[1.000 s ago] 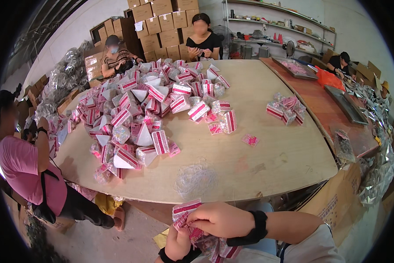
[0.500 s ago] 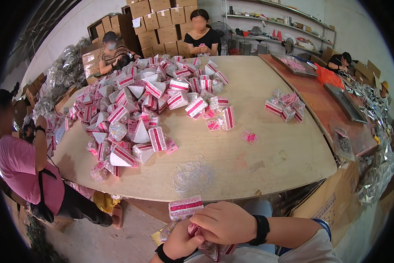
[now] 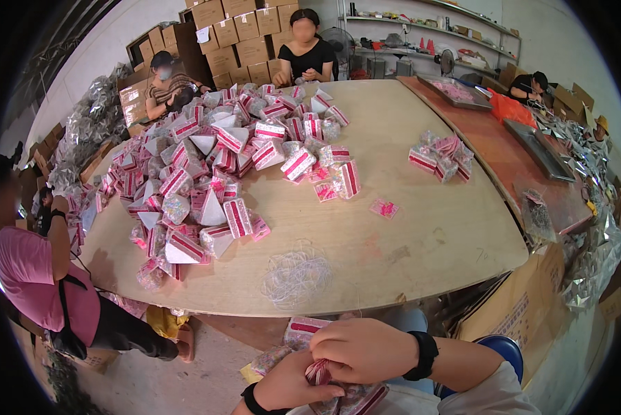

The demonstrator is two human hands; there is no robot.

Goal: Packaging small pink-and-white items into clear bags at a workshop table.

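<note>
My left hand (image 3: 287, 381) wraps around the gathered tops of a bunch of bagged toy cake slices (image 3: 357, 400), low in front of my body. Folded pink card tops (image 3: 317, 372) stick up out of that grip. My right hand (image 3: 367, 349) bends over them with its fingers closed and pointing down, touching the cards; whatever its fingertips pinch is hidden. One bagged cake slice (image 3: 301, 333) with a red stripe shows just beyond my hands, and another clear bag (image 3: 269, 360) lies beside my left wrist.
Ahead stands a wooden table (image 3: 366, 277) with a large heap of bagged cake slices (image 3: 207, 152). Nearer lies a tangle of white strings (image 3: 297, 278). To the right are a small bunch of slices (image 3: 443, 155) and a pink card (image 3: 384, 208). Several people work around.
My right hand has shifted slightly right and lifted at the wrist. My left thumb has stretched rightward below the card tops. The view has moved slightly; the person across has spread their hands.
</note>
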